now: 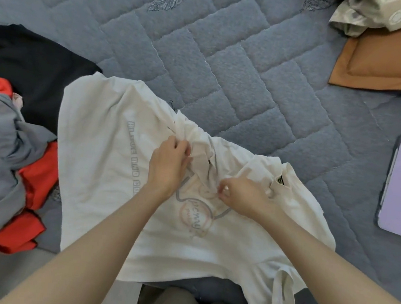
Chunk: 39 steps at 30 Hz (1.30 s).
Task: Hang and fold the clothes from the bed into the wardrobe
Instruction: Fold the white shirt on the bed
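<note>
Our white T-shirt (110,158) lies spread at the bed's near edge, with our left hand (169,163) and right hand (244,195) both pinching bunched cloth at its middle. We judge creases could get folded in, or the seemingly overhanging near sleeve could drag it off. The clothes pile (3,157) crowds it on the left; the grey quilt (228,56) beyond gives room.
</note>
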{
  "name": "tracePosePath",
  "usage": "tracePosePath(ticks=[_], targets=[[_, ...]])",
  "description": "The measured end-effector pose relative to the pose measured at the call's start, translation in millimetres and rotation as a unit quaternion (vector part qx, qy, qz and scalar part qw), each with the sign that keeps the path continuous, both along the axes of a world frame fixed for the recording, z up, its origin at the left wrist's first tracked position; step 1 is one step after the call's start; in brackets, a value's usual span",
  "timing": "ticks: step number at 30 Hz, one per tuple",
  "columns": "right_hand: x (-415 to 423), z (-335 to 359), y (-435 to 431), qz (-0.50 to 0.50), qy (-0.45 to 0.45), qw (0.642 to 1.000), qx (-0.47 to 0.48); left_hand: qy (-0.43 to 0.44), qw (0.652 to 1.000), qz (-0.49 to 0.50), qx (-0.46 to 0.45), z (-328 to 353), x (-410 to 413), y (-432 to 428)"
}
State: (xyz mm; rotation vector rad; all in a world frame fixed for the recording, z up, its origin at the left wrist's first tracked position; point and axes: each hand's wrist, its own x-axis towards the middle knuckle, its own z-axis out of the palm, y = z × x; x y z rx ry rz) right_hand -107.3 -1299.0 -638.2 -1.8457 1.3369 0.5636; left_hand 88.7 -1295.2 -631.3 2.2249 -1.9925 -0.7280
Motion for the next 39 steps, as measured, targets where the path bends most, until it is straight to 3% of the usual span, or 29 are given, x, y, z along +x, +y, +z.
tracePosePath(ticks=[2, 5, 9, 12, 14, 16, 19, 22, 26, 28, 31, 33, 36, 39], targets=[[-3, 2, 11, 0.006, 0.001, 1.000, -0.024, -0.009, 1.000, -0.026, -0.011, 3, 8, 24], [-4, 6, 19, -0.112, -0.089, 0.988, -0.063, -0.029, 0.996, -0.081, -0.004, 1, 25, 61], [15, 10, 23, -0.054, -0.132, 0.985, -0.096, -0.076, 0.974, -0.091, 0.193, -9, 47, 95], [37, 5, 34, 0.014, -0.120, 0.988, -0.099, 0.020, 0.952, -0.008, 0.304, -14, 57, 108], [49, -1, 43, 0.040, -0.115, 0.986, -0.113, 0.054, 0.958, 0.043, 0.277, -15, 60, 112], [60, -9, 52, 0.074, -0.116, 0.982, -0.132, 0.067, 0.968, 0.157, 0.185, -17, 64, 110], [68, -24, 68, 0.120, -0.073, 0.977, -0.161, 0.165, 0.945, 0.278, 0.055, -21, 72, 91], [71, -33, 77, 0.103, 0.010, 0.971, -0.214, 0.243, 0.937, 0.247, 0.053, -31, 74, 63], [70, -30, 75, 0.108, 0.048, 0.953, -0.278, 0.229, 0.935, 0.251, 0.096, -45, 62, 35], [63, -24, 70, 0.106, 0.026, 0.951, -0.290, 0.204, 0.941, 0.251, 0.095, -45, 60, 28], [51, -5, 56, -0.028, -0.043, 0.967, -0.251, 0.221, 0.941, 0.237, 0.094, -28, 64, 18], [45, 14, 41, -0.118, -0.070, 0.954, -0.268, 0.314, 0.897, 0.287, 0.124, -6, 68, 2], [43, 47, 0, -0.315, -0.148, 0.909, -0.227, 0.457, 0.797, 0.353, 0.175, 32, 66, -40], [42, 75, -59, -0.405, -0.170, 0.863, -0.249, 0.519, 0.751, 0.373, 0.167, 64, 50, -96]])
